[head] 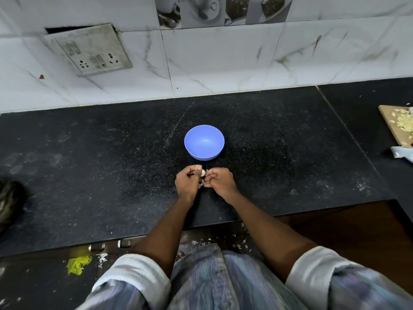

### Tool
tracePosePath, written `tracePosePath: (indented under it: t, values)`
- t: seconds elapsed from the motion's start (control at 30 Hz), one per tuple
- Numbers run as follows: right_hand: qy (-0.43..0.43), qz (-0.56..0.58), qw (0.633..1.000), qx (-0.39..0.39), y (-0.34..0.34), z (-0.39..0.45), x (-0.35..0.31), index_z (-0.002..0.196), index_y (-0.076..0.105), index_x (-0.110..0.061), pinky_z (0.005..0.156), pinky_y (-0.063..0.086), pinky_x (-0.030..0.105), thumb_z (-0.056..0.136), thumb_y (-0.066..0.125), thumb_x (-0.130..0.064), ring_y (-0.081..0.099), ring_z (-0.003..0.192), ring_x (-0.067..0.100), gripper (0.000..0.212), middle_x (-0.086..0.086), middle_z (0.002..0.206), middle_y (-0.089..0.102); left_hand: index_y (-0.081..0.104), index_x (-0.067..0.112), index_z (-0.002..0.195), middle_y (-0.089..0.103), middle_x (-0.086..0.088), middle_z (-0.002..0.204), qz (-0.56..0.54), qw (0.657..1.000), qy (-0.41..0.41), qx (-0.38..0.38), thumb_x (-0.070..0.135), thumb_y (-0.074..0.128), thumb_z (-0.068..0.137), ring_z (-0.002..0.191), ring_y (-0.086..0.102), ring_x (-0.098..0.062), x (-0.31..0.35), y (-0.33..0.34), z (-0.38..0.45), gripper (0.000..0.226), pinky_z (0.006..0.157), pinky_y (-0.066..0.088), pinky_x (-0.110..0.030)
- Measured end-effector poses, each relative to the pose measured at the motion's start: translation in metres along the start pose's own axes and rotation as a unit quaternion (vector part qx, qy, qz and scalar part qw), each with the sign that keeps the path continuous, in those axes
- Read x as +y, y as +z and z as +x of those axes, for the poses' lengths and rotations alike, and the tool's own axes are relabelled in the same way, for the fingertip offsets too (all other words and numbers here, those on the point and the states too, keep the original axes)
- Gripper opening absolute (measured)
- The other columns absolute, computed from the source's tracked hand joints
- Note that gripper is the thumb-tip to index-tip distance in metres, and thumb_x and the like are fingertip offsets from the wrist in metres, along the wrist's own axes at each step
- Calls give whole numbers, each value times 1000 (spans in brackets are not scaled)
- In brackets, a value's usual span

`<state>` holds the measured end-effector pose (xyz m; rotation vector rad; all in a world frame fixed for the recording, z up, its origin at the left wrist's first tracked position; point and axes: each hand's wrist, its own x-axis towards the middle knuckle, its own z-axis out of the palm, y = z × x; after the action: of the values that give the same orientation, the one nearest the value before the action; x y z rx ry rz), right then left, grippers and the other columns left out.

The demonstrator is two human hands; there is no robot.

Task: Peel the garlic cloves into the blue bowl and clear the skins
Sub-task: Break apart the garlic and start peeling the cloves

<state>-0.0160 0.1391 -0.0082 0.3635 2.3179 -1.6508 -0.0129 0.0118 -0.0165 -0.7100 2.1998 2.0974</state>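
Peeling step: left hand pinches garlic clove; right hand curled, picking skin. Next: drop into empty blue bowl.

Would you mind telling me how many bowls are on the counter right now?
1. The blue bowl stands mid-counter, just beyond the two hands. It looks empty. No other bowl shows, though the frame cuts off the counter's right side.

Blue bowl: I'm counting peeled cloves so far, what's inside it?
Nothing shows inside the blue bowl; its visible interior is bare. The near inner wall is hidden by the rim, so a clove there cannot be excluded.
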Motion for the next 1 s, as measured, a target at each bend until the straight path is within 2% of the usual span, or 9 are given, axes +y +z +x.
tracePosePath:
  t: [0.17, 0.3, 0.4, 0.47, 0.57, 0.63, 0.73, 0.87, 1.0]
  values:
    - [18, 91, 995, 31, -1, 2, -10, 97, 74, -7, 68, 64, 33, 91, 57, 7, 73, 69, 21, 23, 15, 86, 74, 82, 14, 98, 81, -7, 86, -15, 1000, -12, 9, 20, 77, 97, 73, 73, -17, -1, -4, 1, 8, 67, 63, -34]
    - [41, 198, 978, -39, -2, 0, -15, 107, 75, -1, 79, 63, 34, 94, 65, 0, 76, 84, 25, 16, 18, 96, 77, 84, 13, 102, 81, -7, 85, 7, 1000, -4, 1, 23, 77, 97, 74, 73, -19, -3, -8, 1, 13, 65, 61, -31]
    - [46, 247, 966, -56, 0, 0, -16, 112, 72, 6, 88, 61, 33, 94, 67, 4, 76, 97, 29, 19, 21, 106, 76, 85, 17, 103, 80, -2, 98, 47, 998, 31, 3, 27, 75, 99, 82, 76, -22, -6, -11, 4, 15, 75, 65, -40]
    - [52, 270, 960, -59, -2, 0, -17, 116, 69, 8, 90, 61, 32, 94, 67, 5, 75, 102, 30, 22, 24, 111, 74, 84, 18, 105, 78, -1, 103, 55, 998, 41, 2, 23, 76, 97, 86, 77, -27, -2, -13, 2, 12, 77, 66, -45]
    - [67, 318, 943, -75, -5, 1, -16, 123, 66, 6, 90, 61, 33, 94, 64, 7, 74, 105, 30, 29, 22, 114, 74, 79, 16, 106, 80, -2, 93, 34, 998, 49, 15, 10, 78, 94, 82, 77, -22, 5, -13, -3, 13, 70, 65, -34]
    - [82, 342, 933, -77, -7, 0, -16, 124, 66, 4, 89, 61, 32, 93, 64, 9, 74, 103, 26, 31, 19, 111, 75, 79, 19, 102, 80, 2, 93, 46, 996, 82, 4, 11, 80, 92, 83, 77, -17, 5, -12, -4, 13, 75, 65, -34]
    - [98, 359, 926, -63, -10, -1, -17, 121, 68, 2, 89, 61, 33, 92, 63, 9, 74, 99, 25, 30, 17, 106, 76, 81, 28, 97, 80, 3, 97, 67, 991, 103, -56, 23, 87, 86, 86, 77, -15, 0, -12, -4, 14, 82, 64, -38]
    - [126, 370, 919, -51, -13, -3, -15, 110, 68, -2, 86, 61, 39, 97, 65, -10, 76, 93, 30, 15, 23, 102, 75, 80, 23, 96, 78, 7, 98, 112, 979, 155, -70, 9, 88, 83, 85, 75, -12, 0, -10, -7, 21, 81, 61, -28]
    - [121, 294, 947, -51, -13, -5, -14, 117, 64, 0, 76, 63, 37, 97, 70, -14, 77, 91, 30, 26, 19, 102, 77, 81, 19, 100, 78, 6, 97, 127, 975, 169, -70, -5, 76, 89, 84, 74, -14, -1, -13, -4, 26, 79, 61, -30]
